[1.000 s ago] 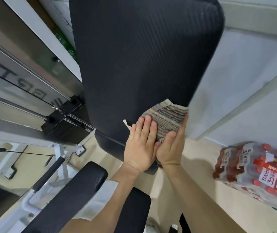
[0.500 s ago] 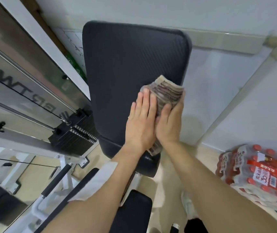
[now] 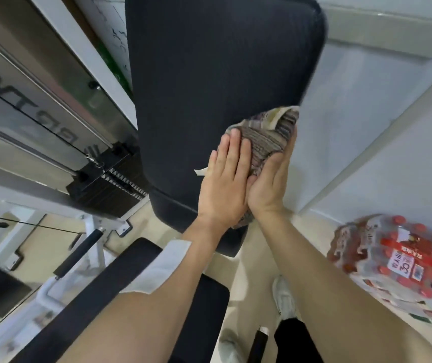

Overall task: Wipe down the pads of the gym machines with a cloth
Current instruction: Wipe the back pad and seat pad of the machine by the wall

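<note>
Cloth (image 3: 264, 142): striped and bunched, it lay against the right edge of the upright back pad (image 3: 209, 87), low on its face.
Left hand (image 3: 222, 189): no closed grip. The fingers were straight and together, with the palm pressing the cloth flat to the pad.
Right hand (image 3: 270, 187): its grip was on the cloth, thumb across the front and fingers running up the outer side at the pad's edge.
Step, as judged: wiping the pad's right margin, with the upper face not yet under the cloth.
Risk, slip: the cloth sat partly past the edge, so an outward push could carry it off the pad and send the hands toward the wall (image 3: 366, 127).
Risk, coverage: a bunched cloth touches only a narrow strip, so the top corners could be missed.
Risk, footing: a pack of bottles (image 3: 398, 260) lay on the floor near the right arm, and a long reach upward could bring a foot against it.
</note>
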The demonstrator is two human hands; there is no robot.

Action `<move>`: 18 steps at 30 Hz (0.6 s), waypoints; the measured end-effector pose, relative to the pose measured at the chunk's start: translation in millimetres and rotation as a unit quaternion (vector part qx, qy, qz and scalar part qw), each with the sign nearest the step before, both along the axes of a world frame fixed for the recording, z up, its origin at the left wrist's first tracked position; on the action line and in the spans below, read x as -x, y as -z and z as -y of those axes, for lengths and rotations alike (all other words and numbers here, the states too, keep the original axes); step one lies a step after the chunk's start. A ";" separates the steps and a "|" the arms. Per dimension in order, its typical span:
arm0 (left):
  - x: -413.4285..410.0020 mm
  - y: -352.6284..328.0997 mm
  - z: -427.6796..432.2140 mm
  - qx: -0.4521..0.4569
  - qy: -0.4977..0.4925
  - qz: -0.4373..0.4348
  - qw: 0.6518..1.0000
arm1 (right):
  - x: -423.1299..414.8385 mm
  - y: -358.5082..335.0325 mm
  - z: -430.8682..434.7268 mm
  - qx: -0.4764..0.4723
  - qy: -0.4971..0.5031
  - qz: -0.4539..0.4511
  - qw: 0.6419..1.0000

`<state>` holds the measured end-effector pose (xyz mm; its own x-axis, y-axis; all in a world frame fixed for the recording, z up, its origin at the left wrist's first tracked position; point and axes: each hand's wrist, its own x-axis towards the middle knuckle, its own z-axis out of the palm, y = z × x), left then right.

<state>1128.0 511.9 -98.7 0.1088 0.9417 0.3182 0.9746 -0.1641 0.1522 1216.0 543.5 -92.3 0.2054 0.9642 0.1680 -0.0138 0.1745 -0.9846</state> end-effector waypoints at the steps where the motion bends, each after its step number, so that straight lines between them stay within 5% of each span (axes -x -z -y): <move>1: 3.4 17.6 12.3 0.010 -0.002 -0.006 1.000 | 3.2 18.1 11.9 0.020 0.002 0.007 1.000; 6: 9.8 91.9 74.4 0.028 -0.029 0.015 0.999 | 4.5 88.2 65.3 0.082 -0.033 0.177 0.980; 12: 0.7 136.3 112.1 -0.006 -0.145 0.161 0.976 | 2.1 132.8 112.3 0.205 -0.117 0.337 0.911; 18: 13.4 143.1 118.3 0.095 -0.285 0.247 0.921 | 8.7 123.6 139.7 0.137 -0.083 0.483 0.861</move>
